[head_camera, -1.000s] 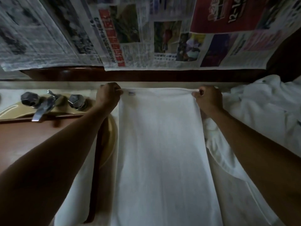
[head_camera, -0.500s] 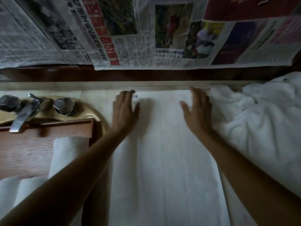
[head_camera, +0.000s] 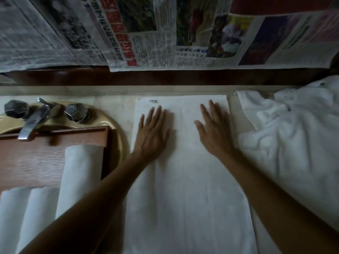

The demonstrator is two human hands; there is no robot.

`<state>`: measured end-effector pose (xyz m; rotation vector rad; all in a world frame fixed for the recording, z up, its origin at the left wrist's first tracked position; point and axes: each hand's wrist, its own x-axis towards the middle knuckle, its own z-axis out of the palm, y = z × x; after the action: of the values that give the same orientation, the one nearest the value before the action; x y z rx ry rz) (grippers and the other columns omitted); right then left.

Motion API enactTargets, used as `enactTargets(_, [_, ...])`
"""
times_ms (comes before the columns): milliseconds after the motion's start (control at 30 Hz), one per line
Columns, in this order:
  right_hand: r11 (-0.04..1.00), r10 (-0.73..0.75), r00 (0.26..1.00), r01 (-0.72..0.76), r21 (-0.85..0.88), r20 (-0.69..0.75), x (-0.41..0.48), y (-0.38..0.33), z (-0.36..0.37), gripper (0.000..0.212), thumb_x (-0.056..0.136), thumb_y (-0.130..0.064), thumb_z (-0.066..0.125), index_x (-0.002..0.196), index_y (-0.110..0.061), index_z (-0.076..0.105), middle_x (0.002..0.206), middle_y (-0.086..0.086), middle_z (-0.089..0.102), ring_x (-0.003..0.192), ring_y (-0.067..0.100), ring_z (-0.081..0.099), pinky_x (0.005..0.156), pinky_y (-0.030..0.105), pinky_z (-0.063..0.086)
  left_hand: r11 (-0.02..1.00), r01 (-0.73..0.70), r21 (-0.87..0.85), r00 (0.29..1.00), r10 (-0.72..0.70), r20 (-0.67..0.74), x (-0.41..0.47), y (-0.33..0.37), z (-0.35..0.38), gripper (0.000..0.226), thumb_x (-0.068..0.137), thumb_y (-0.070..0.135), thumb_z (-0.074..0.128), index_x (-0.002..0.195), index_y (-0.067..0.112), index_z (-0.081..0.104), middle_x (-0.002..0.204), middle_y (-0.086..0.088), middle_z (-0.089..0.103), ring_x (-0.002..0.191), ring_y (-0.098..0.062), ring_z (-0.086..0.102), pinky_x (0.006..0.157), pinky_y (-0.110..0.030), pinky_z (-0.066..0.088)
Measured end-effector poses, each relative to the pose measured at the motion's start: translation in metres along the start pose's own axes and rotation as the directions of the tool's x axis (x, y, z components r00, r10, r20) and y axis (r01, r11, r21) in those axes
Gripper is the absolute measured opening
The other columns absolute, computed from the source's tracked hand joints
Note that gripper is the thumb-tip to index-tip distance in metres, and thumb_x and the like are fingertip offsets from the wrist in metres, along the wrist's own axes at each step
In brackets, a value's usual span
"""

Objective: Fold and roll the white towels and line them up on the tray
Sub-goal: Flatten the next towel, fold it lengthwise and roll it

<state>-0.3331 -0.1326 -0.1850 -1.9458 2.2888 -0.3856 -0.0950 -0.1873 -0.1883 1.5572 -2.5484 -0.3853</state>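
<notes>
Head view: tray (head_camera: 36,158) holds three rolled towels (head_camera: 80,171).

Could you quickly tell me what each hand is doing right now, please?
Left hand: open, fingers straight, flat on the spread white towel.
Right hand: open, flat on the same towel.

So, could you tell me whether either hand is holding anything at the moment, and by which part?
Nothing is held. The left hand and right hand lie flat, fingers straight, on the far end of the spread white cloth towel.
</notes>
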Motion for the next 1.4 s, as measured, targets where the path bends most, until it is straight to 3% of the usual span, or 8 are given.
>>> enactTargets(167, [0.984,-0.161,0.987,0.16,-0.076,-0.017,-0.066,-0.014,0.016,0.059,0.105,-0.048,0.039,0.157,-0.02,0.041,0.166,0.012,0.03,0.156,0.03,0.022,0.123,0.059,0.017,0.999,-0.014,-0.036,0.999,0.016,0.035,-0.041,0.015,0.015,0.064,0.108,0.055,0.013,0.166,0.028,0.007,0.173,0.005,-0.002,0.159,-0.012,-0.01,0.129,-0.042,-0.003])
enactTargets(267, [0.986,-0.06,0.997,0.051,-0.161,-0.051,-0.054,0.029,0.001,0.058,0.107,-0.047,0.036,0.154,-0.016,0.045,0.163,0.015,0.036,0.152,0.034,0.03,0.121,0.06,0.023,0.998,0.061,-0.011,0.998,-0.062,-0.006,-0.043,-0.019,0.006,0.064,0.108,0.054,0.015,0.166,0.027,0.011,0.173,0.002,0.002,0.16,-0.016,-0.003,0.13,-0.045,0.003])
enactTargets(367, [0.985,0.037,0.999,-0.039,-0.168,-0.018,-0.058,0.042,-0.02,0.061,0.107,-0.048,0.034,0.158,-0.014,0.035,0.167,0.016,0.026,0.155,0.036,0.02,0.123,0.058,0.02,0.998,0.054,-0.015,0.998,-0.054,-0.01,-0.055,-0.02,-0.002,0.065,0.108,0.047,0.019,0.166,0.018,0.012,0.173,-0.004,0.003,0.16,-0.021,-0.002,0.13,-0.048,0.006])
enactTargets(567, [0.995,-0.095,0.995,0.093,-0.047,-0.04,-0.166,-0.028,0.003,0.059,0.104,-0.042,0.043,0.158,-0.019,0.038,0.168,0.013,0.024,0.157,0.032,0.019,0.121,0.062,0.02,0.989,-0.066,-0.132,0.997,0.059,-0.055,-0.146,0.074,0.029,0.062,0.107,0.039,0.03,0.163,0.015,0.026,0.172,-0.006,0.016,0.16,-0.023,0.009,0.129,-0.048,0.01])
enactTargets(800, [0.999,-0.014,0.989,0.007,-0.049,-0.147,-0.194,0.045,-0.011,0.054,0.107,-0.035,0.043,0.153,-0.007,0.045,0.163,0.02,0.034,0.152,0.038,0.03,0.12,0.053,0.029,0.997,0.033,-0.072,0.99,-0.043,-0.136,-0.179,0.006,0.025,0.061,0.107,0.037,0.041,0.162,0.014,0.031,0.171,-0.008,0.021,0.159,-0.024,0.014,0.127,-0.05,0.019])
enactTargets(933, [0.999,0.037,0.98,-0.038,-0.004,-0.194,-0.222,0.013,-0.016,0.056,0.104,-0.032,0.046,0.154,-0.007,0.043,0.164,0.02,0.032,0.154,0.038,0.025,0.122,0.056,0.025,0.985,0.03,-0.167,0.985,-0.058,-0.165,-0.214,0.03,0.019,0.061,0.106,0.033,0.034,0.161,0.007,0.03,0.17,-0.013,0.02,0.159,-0.03,0.014,0.127,-0.055,0.016])
enactTargets(1100, [0.998,-0.06,0.998,0.06,0.0,-0.013,-0.297,-0.05,0.002,0.059,0.105,-0.037,0.041,0.16,-0.017,0.035,0.169,0.014,0.021,0.157,0.031,0.015,0.122,0.059,0.021,0.954,-0.086,-0.286,0.995,0.068,-0.072,-0.275,0.101,0.039,0.059,0.107,0.031,0.024,0.162,0.01,0.027,0.172,-0.007,0.016,0.159,-0.026,0.013,0.125,-0.059,0.019])
enactTargets(1400, [1.0,0.02,0.998,-0.02,0.005,-0.062,-0.318,0.003,-0.014,0.058,0.103,-0.035,0.045,0.157,-0.014,0.04,0.168,0.011,0.027,0.155,0.03,0.025,0.123,0.053,0.022,0.983,-0.082,-0.164,0.996,0.075,-0.051,-0.312,0.034,0.025,0.06,0.107,0.034,0.033,0.162,0.01,0.026,0.173,-0.008,0.012,0.159,-0.029,0.012,0.124,-0.058,0.021])
